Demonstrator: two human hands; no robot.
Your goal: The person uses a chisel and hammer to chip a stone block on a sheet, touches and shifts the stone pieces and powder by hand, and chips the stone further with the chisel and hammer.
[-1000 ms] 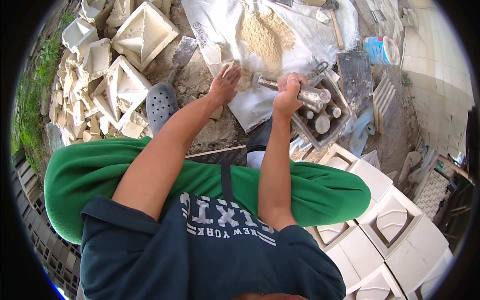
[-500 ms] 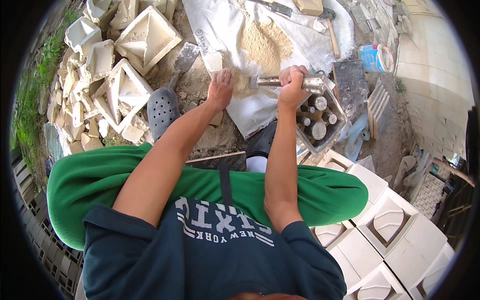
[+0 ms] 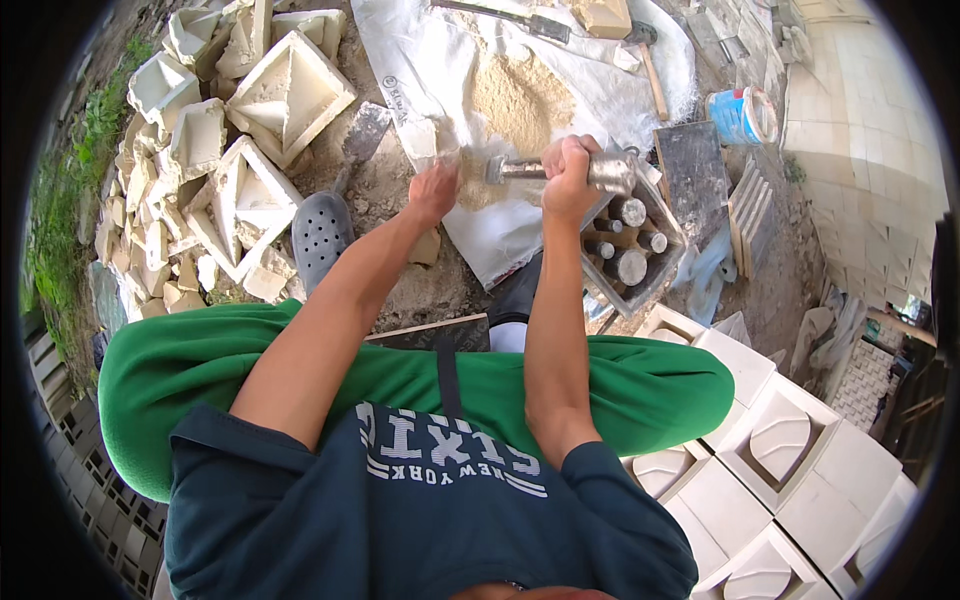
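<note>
Curling from its earlier spread, the left hand (image 3: 433,192) sits left of the powder pile's (image 3: 515,100) near edge, any pinch unclear; the right hand (image 3: 568,182) clasps the dusty tool (image 3: 525,169) nearside of the pile, its end now facing bent fingers.

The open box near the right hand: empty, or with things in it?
Not empty: several round-ended pieces show inside the box, near the right hand.

My left hand (image 3: 434,190) has a small gap before the metal tool (image 3: 522,169); a gray box (image 3: 656,277) crowds my right hand (image 3: 568,182).
</note>
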